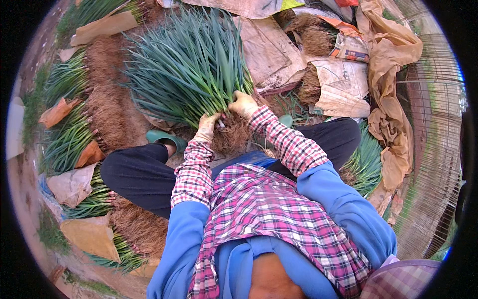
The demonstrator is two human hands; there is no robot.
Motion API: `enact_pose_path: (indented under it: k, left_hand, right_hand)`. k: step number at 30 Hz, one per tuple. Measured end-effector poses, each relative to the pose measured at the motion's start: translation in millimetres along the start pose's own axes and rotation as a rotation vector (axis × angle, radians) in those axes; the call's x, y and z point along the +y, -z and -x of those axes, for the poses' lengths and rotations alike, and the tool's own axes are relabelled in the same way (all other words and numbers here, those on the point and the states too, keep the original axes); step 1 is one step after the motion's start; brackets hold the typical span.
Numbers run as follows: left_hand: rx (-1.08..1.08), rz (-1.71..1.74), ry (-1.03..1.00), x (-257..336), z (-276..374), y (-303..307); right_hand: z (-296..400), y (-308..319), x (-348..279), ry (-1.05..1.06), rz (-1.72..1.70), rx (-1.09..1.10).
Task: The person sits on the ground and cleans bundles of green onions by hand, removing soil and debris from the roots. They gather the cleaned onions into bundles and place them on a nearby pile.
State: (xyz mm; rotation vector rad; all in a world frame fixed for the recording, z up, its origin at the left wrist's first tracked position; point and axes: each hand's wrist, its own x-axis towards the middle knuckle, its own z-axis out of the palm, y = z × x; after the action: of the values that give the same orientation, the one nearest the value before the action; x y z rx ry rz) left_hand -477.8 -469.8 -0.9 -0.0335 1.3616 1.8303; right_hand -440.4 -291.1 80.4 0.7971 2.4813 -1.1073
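A large bunch of leek-like green plants [190,67] fans out in front of me, long flat leaves pointing away. Their white stem bases [221,122] and brown, stringy roots [233,134] face my lap. In a pale glove, my left hand [207,124] grips the near left side of the bunch low on the stems. My right hand [243,104], also gloved, closes around the stems on the right, just above the roots. The fingers' undersides are hidden by leaves and stems.
Bundles of similar plants [69,138] line the left side, roots inward [104,89], with paper pieces [73,187] between them. Paper sacks [270,52] and more rooted bundles [315,39] lie ahead right. Brown sheeting [390,74] runs beside a wire fence [433,149]. A green clog [168,139] is on my foot.
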Motion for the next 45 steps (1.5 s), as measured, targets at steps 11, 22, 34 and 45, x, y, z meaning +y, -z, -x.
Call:
enact_pose_path:
  k: [11, 22, 34, 45]
  left_hand:
    - [0.181, -0.008, 0.041, -29, -8, 18]
    - [0.218, 0.123, 0.123, -25, 0, 25]
    - [0.091, 0.118, 0.063, -12, 6, 7]
    - [0.259, 0.092, 0.043, -48, -26, 14]
  right_hand:
    - [-35, -19, 28, 0.055, 0.225, -0.001]
    - [22, -37, -13, 0.264, 0.29, -0.138]
    - [15, -14, -16, 0.194, 0.305, -0.258]
    - [42, 17, -77, 0.224, 0.158, -0.425]
